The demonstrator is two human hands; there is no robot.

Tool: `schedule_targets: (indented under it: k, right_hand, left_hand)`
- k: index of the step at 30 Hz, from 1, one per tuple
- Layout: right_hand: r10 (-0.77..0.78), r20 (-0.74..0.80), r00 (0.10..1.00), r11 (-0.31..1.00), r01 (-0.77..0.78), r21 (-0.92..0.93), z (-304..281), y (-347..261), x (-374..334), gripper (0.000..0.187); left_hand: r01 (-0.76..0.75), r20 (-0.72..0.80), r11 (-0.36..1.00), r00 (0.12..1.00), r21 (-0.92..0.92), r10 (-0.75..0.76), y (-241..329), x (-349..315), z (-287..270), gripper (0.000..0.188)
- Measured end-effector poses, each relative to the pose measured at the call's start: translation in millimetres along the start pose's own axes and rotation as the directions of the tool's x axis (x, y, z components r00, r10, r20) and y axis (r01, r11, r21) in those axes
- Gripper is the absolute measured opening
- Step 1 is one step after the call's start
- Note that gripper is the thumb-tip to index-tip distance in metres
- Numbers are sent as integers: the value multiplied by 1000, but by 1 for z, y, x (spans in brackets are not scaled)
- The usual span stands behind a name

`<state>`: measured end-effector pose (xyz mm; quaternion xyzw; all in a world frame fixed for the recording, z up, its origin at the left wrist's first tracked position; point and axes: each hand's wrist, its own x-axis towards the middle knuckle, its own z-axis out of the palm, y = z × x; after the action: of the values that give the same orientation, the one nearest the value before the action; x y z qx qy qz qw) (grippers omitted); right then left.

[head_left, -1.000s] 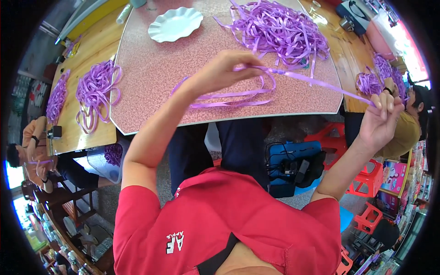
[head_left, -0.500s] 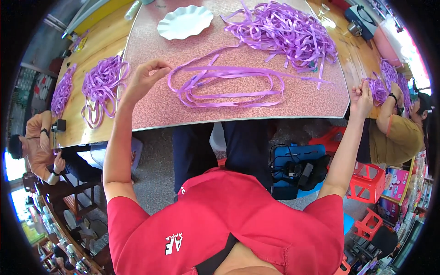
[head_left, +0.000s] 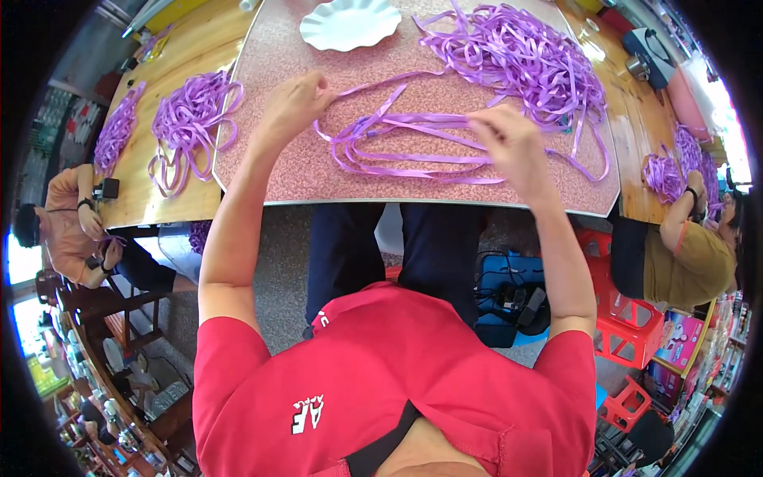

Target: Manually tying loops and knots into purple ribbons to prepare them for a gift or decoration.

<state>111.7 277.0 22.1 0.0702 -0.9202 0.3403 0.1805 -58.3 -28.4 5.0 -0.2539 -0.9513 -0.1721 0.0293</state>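
Observation:
A long purple ribbon (head_left: 421, 170) lies in flat, stretched-out loops on the pink speckled table (head_left: 270, 171) in front of me. At the left end of the loops, my left hand (head_left: 296, 105) is closed, pinching a strand that runs off toward the big pile. Over the right end of the loops hovers my right hand (head_left: 513, 147), its fingers curled and pinched together where a strand meets them. The fingertips are slightly blurred. A large tangled pile of purple ribbon (head_left: 517, 60) sits beyond it, at the far right of the table.
A white scalloped plate (head_left: 350, 24) stands at the far edge. More ribbon heaps (head_left: 195, 111) lie on the wooden table at left. People sit at both sides, one in an orange shirt (head_left: 67, 191), one in brown (head_left: 691, 262). Red stools (head_left: 628, 334) stand at right.
My right hand has swung in from the table's right edge to the loops. My left hand has moved slightly right and farther from me. The view has shifted a little.

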Motion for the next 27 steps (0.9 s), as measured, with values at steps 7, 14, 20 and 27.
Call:
schedule_targets:
  k: [7, 14, 20, 27]
  right_hand:
    - [-118, 144, 982, 923, 162, -349, 54, -6, 8, 12]
    - [-220, 30, 975, 966, 222, -131, 45, 0, 6, 9]
    - [138, 112, 984, 939, -165, 301, 27, -7, 9, 4]
    - [199, 84, 976, 907, -216, 362, 9, -17, 4, 9]
  left_hand:
    - [-70, 254, 998, 965, -5, 69, -23, 22, -4, 29]
    - [-91, 237, 903, 950, -419, 205, 30, 76, -75, 33]
    - [-217, -5, 684, 955, -696, 298, 116, 124, -120, 39]
    - [-520, -153, 659, 833, -543, 531, 144, 94, -41, 54]
